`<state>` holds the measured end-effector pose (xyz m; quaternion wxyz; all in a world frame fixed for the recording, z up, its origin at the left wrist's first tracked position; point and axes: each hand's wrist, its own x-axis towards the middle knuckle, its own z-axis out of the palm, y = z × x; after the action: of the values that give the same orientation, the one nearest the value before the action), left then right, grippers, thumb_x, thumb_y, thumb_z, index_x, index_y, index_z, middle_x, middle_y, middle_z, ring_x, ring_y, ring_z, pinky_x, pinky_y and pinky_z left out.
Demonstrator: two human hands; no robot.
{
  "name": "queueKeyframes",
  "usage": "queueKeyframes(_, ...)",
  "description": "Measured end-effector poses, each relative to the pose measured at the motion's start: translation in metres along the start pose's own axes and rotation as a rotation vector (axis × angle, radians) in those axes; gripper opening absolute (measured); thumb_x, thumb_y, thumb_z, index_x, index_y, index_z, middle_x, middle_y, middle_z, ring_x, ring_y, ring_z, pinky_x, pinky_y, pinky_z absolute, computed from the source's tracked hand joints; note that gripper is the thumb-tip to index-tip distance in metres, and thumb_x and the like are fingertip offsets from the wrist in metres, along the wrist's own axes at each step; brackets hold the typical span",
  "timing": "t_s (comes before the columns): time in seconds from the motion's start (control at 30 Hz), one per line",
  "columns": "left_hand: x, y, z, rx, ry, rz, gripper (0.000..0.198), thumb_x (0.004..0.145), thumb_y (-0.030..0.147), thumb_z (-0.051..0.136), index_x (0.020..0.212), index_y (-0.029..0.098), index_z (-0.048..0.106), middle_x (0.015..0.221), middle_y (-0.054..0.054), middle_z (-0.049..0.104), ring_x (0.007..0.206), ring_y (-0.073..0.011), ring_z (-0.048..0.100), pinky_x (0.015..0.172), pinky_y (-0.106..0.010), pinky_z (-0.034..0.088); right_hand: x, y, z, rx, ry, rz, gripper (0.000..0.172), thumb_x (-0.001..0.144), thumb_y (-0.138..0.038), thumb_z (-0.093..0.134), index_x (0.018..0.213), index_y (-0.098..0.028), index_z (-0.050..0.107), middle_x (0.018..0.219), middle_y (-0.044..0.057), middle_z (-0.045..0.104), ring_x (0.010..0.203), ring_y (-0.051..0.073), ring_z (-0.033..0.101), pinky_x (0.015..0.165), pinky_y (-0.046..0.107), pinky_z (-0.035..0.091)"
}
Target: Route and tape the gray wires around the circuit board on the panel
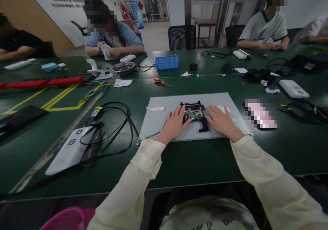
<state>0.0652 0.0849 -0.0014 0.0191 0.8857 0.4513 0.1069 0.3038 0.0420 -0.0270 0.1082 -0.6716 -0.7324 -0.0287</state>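
A flat grey panel lies on the green table in front of me. On its middle sits a black plastic frame with a green circuit board inside it. My left hand rests at the frame's left side, fingers stretched out and thumb toward the board. On the other side my right hand lies with fingers spread, its thumb and fingertips close to the frame's right edge. Neither hand is wrapped round anything. A white strip is on the panel's left part, and pale strips lie partly under my right fingers.
An orange-handled screwdriver, a blue basket and a metal bowl stand beyond the panel. To the left lies a white device with black cables; to the right, a phone. Several people sit across the table.
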Motion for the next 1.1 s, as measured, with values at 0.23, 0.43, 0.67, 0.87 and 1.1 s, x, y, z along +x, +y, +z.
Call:
queueKeyframes(0.23, -0.002, -0.001, -0.002, -0.002, 0.005, -0.002, 0.070, 0.096, 0.054, 0.030, 0.152, 0.014, 0.015, 0.155, -0.016, 0.029, 0.143, -0.0279, 0.026, 0.112, -0.050, 0.025, -0.003, -0.007, -0.003, -0.025, 0.037, 0.005, 0.050, 0.098, -0.040, 0.033, 0.141, -0.016, 0.043, 0.148, 0.017, 0.043, 0.137, 0.030, 0.038, 0.113, 0.058, 0.017)
queueKeyframes(0.43, -0.003, -0.002, -0.006, -0.011, 0.007, -0.001, 0.070, 0.096, 0.052, 0.034, 0.151, 0.015, 0.015, 0.154, -0.016, 0.029, 0.143, -0.0282, 0.026, 0.112, -0.050, 0.026, -0.003, -0.011, 0.000, 0.013, 0.079, -0.003, 0.049, 0.098, -0.036, 0.034, 0.140, -0.013, 0.043, 0.147, 0.018, 0.043, 0.138, 0.030, 0.036, 0.114, 0.056, 0.017)
queueKeyframes(0.67, -0.004, -0.005, -0.008, -0.016, -0.013, -0.009, 0.070, 0.095, 0.048, 0.038, 0.152, 0.016, 0.014, 0.154, -0.017, 0.030, 0.144, -0.0269, 0.026, 0.114, -0.051, 0.024, 0.005, -0.022, -0.009, 0.167, 0.097, -0.051, 0.046, 0.096, -0.021, 0.032, 0.140, -0.015, 0.043, 0.144, 0.014, 0.049, 0.137, 0.026, 0.039, 0.115, 0.057, 0.014)
queueKeyframes(0.87, -0.004, -0.005, -0.008, -0.003, -0.020, -0.040, 0.072, 0.093, 0.048, 0.041, 0.151, 0.011, 0.016, 0.152, -0.019, 0.033, 0.142, -0.0269, 0.030, 0.113, -0.051, 0.025, 0.008, -0.033, -0.019, 0.366, 0.148, -0.198, 0.039, 0.093, -0.016, 0.034, 0.123, -0.023, 0.059, 0.132, 0.009, 0.060, 0.127, 0.022, 0.051, 0.116, 0.060, 0.010)
queueKeyframes(1.1, -0.006, 0.000, -0.008, 0.068, -0.016, -0.060, 0.063, 0.095, 0.048, 0.037, 0.146, 0.012, 0.033, 0.153, -0.017, 0.032, 0.143, -0.0268, 0.027, 0.114, -0.051, 0.025, 0.006, -0.035, -0.018, 0.433, 0.136, -0.228, 0.030, 0.094, -0.025, 0.042, 0.116, -0.023, 0.062, 0.119, 0.008, 0.067, 0.114, 0.022, 0.060, 0.115, 0.058, 0.012)
